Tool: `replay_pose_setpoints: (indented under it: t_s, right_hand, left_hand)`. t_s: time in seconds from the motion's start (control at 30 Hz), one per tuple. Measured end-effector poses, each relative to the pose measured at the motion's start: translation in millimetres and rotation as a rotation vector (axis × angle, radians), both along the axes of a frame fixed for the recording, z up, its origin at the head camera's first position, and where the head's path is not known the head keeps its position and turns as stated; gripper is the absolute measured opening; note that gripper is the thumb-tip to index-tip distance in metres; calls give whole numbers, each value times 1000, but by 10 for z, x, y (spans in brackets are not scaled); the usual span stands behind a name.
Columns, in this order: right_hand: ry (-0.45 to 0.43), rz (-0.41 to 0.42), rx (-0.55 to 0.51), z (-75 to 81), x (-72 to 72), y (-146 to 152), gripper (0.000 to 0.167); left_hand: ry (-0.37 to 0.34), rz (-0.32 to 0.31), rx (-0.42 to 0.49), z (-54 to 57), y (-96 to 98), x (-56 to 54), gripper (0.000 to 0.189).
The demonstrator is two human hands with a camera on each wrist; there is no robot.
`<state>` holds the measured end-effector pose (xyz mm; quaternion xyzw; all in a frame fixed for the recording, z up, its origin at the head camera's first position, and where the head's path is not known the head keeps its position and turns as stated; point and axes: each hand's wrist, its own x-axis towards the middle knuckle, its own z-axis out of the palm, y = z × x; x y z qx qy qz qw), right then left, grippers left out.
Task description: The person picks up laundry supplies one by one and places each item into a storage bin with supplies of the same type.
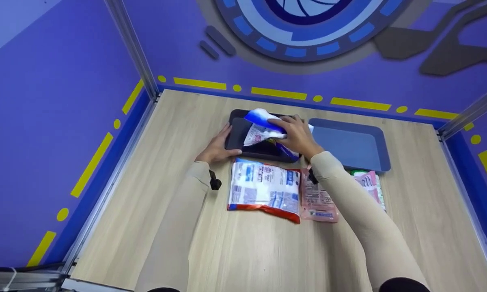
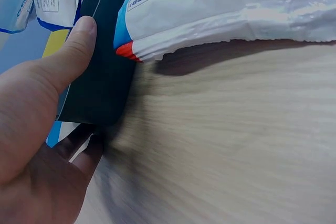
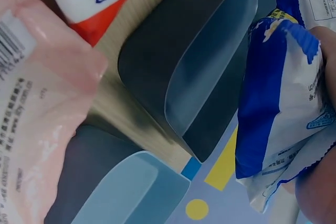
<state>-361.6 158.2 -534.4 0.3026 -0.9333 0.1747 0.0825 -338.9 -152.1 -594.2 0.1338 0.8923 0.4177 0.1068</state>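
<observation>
A dark rectangular tray (image 1: 236, 136) lies toward the back of the table. My left hand (image 1: 218, 147) grips its near left corner, thumb along the near wall and fingers round the left end; the tray wall (image 2: 100, 82) shows between them in the left wrist view. Over the tray, my right hand (image 1: 296, 132) pinches a blue-and-white plastic packet (image 1: 263, 119), which hangs tilted. In the right wrist view this packet (image 3: 268, 103) has a crimped, crumpled edge. Beneath it, a dark blue packet (image 1: 288, 152) lies at the tray's right side, partly hidden by the hand.
A grey-blue tray (image 1: 349, 142) stands just right of the dark one. In front lie a large white bag with red edges (image 1: 263, 186), a pink bag (image 1: 319, 198) and a pink-and-green packet (image 1: 369, 184), partly covered by my right arm. Purple panels (image 1: 186, 61) wall the table.
</observation>
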Motion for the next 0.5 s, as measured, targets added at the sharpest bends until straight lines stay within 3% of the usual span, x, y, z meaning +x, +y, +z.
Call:
replay_pose_setpoints:
  t_s: [0.5]
  right_hand:
    - [-35,-24,56,-127,-165,-103,63]
  left_hand:
    - [5,12,18,-8,-3,19,105]
